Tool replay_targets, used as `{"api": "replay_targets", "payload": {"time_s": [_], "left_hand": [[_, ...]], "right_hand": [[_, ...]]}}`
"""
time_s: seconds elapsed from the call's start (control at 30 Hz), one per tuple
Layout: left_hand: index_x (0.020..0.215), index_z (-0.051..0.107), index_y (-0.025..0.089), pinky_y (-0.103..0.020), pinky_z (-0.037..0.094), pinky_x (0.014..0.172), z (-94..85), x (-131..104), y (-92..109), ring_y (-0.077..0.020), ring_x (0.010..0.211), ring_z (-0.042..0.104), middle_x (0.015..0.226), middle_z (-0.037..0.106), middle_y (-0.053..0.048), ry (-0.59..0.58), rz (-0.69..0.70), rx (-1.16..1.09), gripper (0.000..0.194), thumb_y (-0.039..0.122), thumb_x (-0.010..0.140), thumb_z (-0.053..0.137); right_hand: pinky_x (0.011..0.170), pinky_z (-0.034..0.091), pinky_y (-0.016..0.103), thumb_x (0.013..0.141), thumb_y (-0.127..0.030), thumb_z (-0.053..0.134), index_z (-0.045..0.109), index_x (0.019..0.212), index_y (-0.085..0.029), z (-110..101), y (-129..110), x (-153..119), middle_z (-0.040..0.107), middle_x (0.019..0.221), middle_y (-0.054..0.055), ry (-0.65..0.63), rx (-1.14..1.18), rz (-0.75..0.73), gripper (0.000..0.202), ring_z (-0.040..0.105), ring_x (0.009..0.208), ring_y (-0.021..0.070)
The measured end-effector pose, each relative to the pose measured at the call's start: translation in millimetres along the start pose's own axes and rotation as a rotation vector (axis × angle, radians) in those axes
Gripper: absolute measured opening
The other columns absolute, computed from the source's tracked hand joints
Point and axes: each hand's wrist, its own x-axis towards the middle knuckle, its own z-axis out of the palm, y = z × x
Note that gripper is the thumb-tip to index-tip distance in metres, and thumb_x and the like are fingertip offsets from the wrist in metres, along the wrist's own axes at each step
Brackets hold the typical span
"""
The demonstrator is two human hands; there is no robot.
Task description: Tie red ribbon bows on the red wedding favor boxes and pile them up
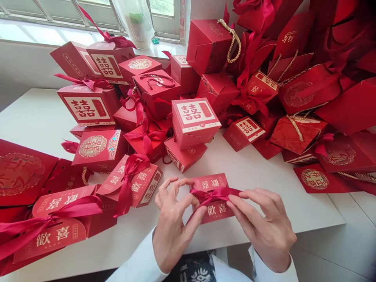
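Observation:
A small red box (221, 211) with pale characters lies near the table's front edge, between my hands. Across its top runs a dark pink ribbon (216, 194), knotted in the middle. My left hand (176, 223) pinches the ribbon's left part between thumb and fingers, at the box's left side. On the right, my right hand (261, 225) pinches the ribbon's other side with thumb and forefinger, beside the box's right edge.
Stacked red boxes (192, 117) stand behind my hands on the white table (141, 237). Larger ribboned boxes (61, 231) lie at the left. Red bags and boxes (296, 133) heap up at the right. A plastic-wrapped cup (136, 29) stands on the windowsill.

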Motion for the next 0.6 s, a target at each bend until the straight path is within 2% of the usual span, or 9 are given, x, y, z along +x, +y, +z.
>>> {"api": "replay_targets", "payload": {"time_s": [0.1, 0.23, 0.3, 0.37, 0.43, 0.6], "left_hand": [[0.074, 0.057, 0.021, -0.057, 0.031, 0.094, 1.3, 0.2, -1.9, -0.0330, 0.123, 0.031, 0.123, 0.049, -0.008, 0.008, 0.005, -0.014, 0.014, 0.019, 0.088, 0.055], [0.073, 0.056, 0.020, -0.057, 0.031, 0.096, 0.3, 0.9, -3.4, -0.0323, 0.124, 0.031, 0.123, 0.048, -0.007, -0.024, 0.006, -0.049, 0.016, 0.019, 0.089, 0.053], [0.073, 0.055, 0.020, -0.058, 0.030, 0.098, -1.6, 0.5, -3.6, -0.0315, 0.124, 0.030, 0.124, 0.048, -0.007, -0.057, -0.004, -0.084, 0.016, 0.020, 0.089, 0.052], [0.074, 0.056, 0.021, -0.058, 0.028, 0.099, -4.1, -0.8, -3.4, -0.0308, 0.125, 0.029, 0.126, 0.045, -0.006, -0.089, -0.023, -0.121, 0.016, 0.021, 0.089, 0.052], [0.074, 0.058, 0.021, -0.058, 0.029, 0.099, -6.8, -2.7, -3.0, -0.0310, 0.124, 0.029, 0.126, 0.044, -0.006, -0.093, -0.049, -0.128, 0.016, 0.023, 0.089, 0.053], [0.072, 0.061, 0.022, -0.050, 0.034, 0.087, -11.9, -6.2, -4.0, -0.0308, 0.109, 0.037, 0.107, 0.049, -0.008, -0.038, -0.096, -0.063, 0.016, 0.028, 0.087, 0.057]], "right_hand": [[0.068, 0.046, 0.027, 0.082, -0.013, 0.066, 0.063, 0.079, -0.021, 2.0, -5.4, -1.1, 0.061, 0.077, 0.002, -0.041, 0.162, 0.312, 0.009, 0.055, 0.074, 0.0149], [0.056, 0.042, 0.024, 0.087, -0.031, 0.058, 0.055, 0.068, -0.021, 13.7, -5.9, -8.5, 0.056, 0.065, -0.002, -0.178, 0.506, 0.833, 0.022, 0.050, 0.061, 0.0119], [0.054, 0.040, 0.023, 0.087, -0.038, 0.058, 0.055, 0.068, -0.021, 18.6, -3.0, -12.1, 0.055, 0.063, -0.003, -0.204, 0.613, 0.989, 0.025, 0.047, 0.059, 0.0115], [0.055, 0.040, 0.023, 0.085, -0.041, 0.059, 0.056, 0.069, -0.021, 19.9, 0.6, -13.6, 0.055, 0.063, -0.003, -0.229, 0.676, 1.043, 0.026, 0.046, 0.059, 0.0115], [0.055, 0.039, 0.023, 0.083, -0.042, 0.061, 0.058, 0.068, -0.020, 17.1, 3.6, -12.8, 0.056, 0.064, -0.002, -0.269, 0.690, 1.034, 0.026, 0.045, 0.059, 0.0114], [0.059, 0.044, 0.022, 0.080, -0.040, 0.064, 0.061, 0.081, -0.022, 5.2, 5.0, -7.3, 0.060, 0.070, -0.001, -0.296, 0.642, 1.001, 0.017, 0.052, 0.065, 0.0127]]}}
